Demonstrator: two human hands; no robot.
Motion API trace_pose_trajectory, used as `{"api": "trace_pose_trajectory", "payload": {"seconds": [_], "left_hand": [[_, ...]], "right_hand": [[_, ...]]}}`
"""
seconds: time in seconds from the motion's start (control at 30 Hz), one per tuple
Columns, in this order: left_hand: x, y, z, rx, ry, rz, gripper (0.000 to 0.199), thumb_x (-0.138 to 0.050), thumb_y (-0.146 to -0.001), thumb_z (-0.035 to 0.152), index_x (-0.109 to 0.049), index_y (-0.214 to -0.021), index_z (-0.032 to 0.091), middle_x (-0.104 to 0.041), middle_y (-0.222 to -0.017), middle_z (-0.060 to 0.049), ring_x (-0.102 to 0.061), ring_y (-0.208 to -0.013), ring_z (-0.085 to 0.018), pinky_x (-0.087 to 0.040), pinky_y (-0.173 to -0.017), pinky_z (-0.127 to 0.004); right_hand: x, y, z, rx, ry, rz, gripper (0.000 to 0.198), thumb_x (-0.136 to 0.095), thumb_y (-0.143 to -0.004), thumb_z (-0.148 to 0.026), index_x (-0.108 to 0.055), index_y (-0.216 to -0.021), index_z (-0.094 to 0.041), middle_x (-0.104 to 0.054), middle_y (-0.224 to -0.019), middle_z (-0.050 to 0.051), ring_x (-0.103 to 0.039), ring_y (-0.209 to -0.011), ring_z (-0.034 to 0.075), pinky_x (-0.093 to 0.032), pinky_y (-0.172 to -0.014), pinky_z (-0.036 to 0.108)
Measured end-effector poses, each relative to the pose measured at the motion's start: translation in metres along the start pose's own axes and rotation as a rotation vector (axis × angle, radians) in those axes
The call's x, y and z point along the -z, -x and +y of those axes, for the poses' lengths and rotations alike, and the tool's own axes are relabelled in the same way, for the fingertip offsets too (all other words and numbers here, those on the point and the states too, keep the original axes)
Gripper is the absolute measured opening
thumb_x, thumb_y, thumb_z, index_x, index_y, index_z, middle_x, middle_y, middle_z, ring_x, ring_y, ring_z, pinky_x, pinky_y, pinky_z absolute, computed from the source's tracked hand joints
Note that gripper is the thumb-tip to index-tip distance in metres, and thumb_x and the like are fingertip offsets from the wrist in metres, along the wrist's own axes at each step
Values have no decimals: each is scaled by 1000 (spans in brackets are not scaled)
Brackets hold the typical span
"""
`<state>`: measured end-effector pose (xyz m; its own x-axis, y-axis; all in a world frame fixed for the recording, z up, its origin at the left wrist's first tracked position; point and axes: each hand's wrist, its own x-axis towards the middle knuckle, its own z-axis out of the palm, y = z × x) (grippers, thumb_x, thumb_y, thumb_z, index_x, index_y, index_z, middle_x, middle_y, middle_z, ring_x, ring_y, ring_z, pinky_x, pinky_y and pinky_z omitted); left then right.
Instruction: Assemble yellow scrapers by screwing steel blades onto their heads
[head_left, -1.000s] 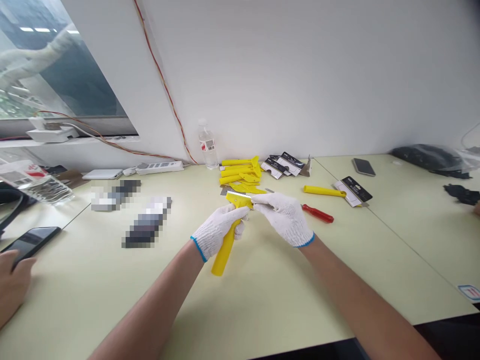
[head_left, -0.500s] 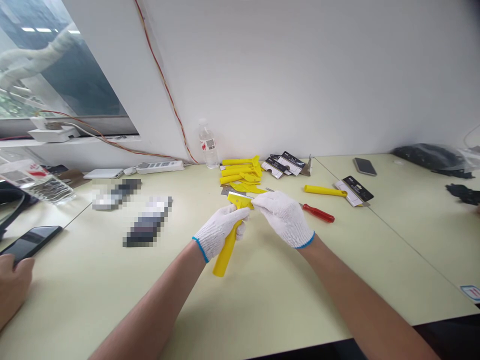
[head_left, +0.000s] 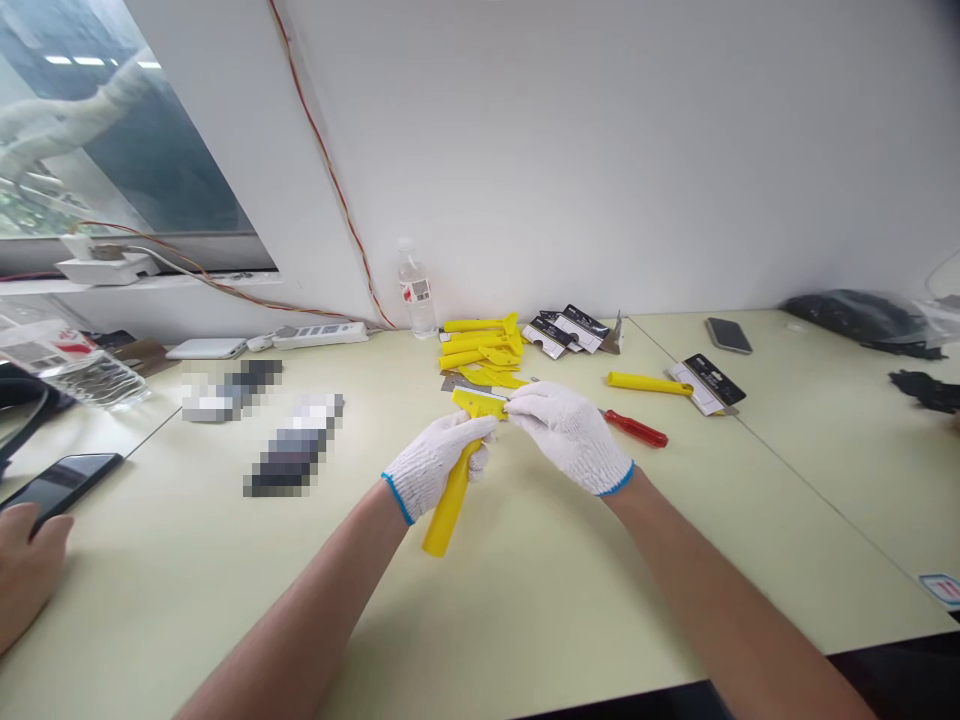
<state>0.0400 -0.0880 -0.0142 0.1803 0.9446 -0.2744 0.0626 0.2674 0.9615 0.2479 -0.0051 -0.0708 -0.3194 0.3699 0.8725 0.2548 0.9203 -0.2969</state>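
Note:
My left hand (head_left: 437,460), in a white knit glove with a blue cuff, is wrapped round the neck of a yellow scraper (head_left: 446,515). Its handle slants down toward me and its wide head carries a thin metal strip along the top edge. At the right end of that head, my gloved right hand (head_left: 562,432) has its fingers pinched together; whatever is between them is hidden. Just beyond the hands lies a pile of yellow scraper parts (head_left: 480,350). A red-handled screwdriver (head_left: 636,428) rests right of my right hand, its shaft partly covered by the glove.
Packaged cards (head_left: 574,330) sit at the wall beside a water bottle (head_left: 417,292). Farther right are another yellow scraper (head_left: 649,383), a carded pack (head_left: 709,385) and a phone (head_left: 727,335). At the left edge another person's hand (head_left: 30,570) touches a phone (head_left: 64,485).
The scraper and my left hand have shifted very slightly left. My right fingers stay pinched at the right end of the head, and the metal strip's visible part looks slightly different.

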Motion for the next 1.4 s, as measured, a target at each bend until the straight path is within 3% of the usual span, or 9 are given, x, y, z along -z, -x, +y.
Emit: {"api": "trace_pose_trajectory", "payload": {"seconds": [0.2, 0.4, 0.53, 0.73, 0.97, 1.17, 1.27, 1.33, 1.4], "left_hand": [[2, 0, -2, -1, -26, 10, 38, -71, -71, 65, -62, -91, 34, -56, -55, -4, -63, -66, -31, -40, -48, -36], [0, -3, -7, -56, 30, -11, 39, -71, -72, 66, -63, -95, 35, -59, -58, -4, -65, -67, -31, -41, -47, -37], [1, -5, -9, -70, 54, -18, 42, -71, -72, 69, -62, -97, 35, -60, -60, -5, -67, -69, -31, -43, -46, -37], [1, -8, -9, -62, 41, -16, 39, -70, -74, 69, -60, -95, 37, -60, -61, -2, -68, -71, -30, -45, -48, -36], [0, -7, -9, -40, 17, 2, 41, -70, -72, 68, -63, -93, 33, -60, -57, -3, -66, -66, -30, -41, -46, -36], [0, -10, -10, -64, -2, 45, 35, -73, -75, 62, -63, -90, 32, -59, -58, -2, -66, -64, -28, -42, -46, -35], [-1, -10, -9, -74, 0, 57, 37, -75, -76, 57, -63, -90, 25, -60, -61, -3, -63, -61, -22, -43, -50, -33], [-2, -8, -8, -79, -1, 62, 37, -76, -77, 54, -62, -89, 22, -59, -62, -2, -61, -59, -19, -43, -52, -31], [-2, -7, -7, -88, -4, 70, 36, -75, -78, 53, -62, -88, 21, -58, -61, -1, -58, -57, -17, -41, -53, -30]], "right_hand": [[1, -8, -10, -54, 42, -174, 34, -53, -98, -52, -82, -107, -38, -72, -124, -3, -66, -125, 23, -59, -102, 39], [-9, -3, -6, -34, 13, -142, 48, -46, -86, -71, -80, -76, -38, -70, -128, -11, -53, -141, 30, -58, -90, 41], [-16, 0, -1, -17, -8, -113, 51, -43, -83, -73, -79, -75, -39, -70, -128, -12, -46, -147, 28, -57, -92, 41], [-19, 1, -2, -14, -11, -107, 53, -38, -86, -71, -78, -72, -39, -71, -126, -13, -51, -143, 27, -57, -88, 42], [-17, 1, -5, -36, 27, -142, 51, -37, -95, -69, -80, -90, -42, -72, -127, -6, -58, -135, 25, -58, -91, 39], [-12, 3, -10, -49, 56, -179, 51, -56, -102, -62, -72, -119, -16, -65, -130, 14, -65, -119, 22, -57, -102, 41], [-10, 0, -10, -50, 62, -177, 44, -51, -102, -59, -79, -103, -26, -68, -132, 7, -63, -126, 24, -56, -102, 39], [-10, -2, -9, -52, 63, -173, 50, -44, -98, -63, -79, -79, -34, -71, -129, -3, -59, -134, 25, -56, -91, 37], [-10, -5, -9, -56, 61, -172, 55, -40, -94, -65, -77, -69, -34, -71, -128, -8, -55, -139, 27, -56, -87, 39]]}}
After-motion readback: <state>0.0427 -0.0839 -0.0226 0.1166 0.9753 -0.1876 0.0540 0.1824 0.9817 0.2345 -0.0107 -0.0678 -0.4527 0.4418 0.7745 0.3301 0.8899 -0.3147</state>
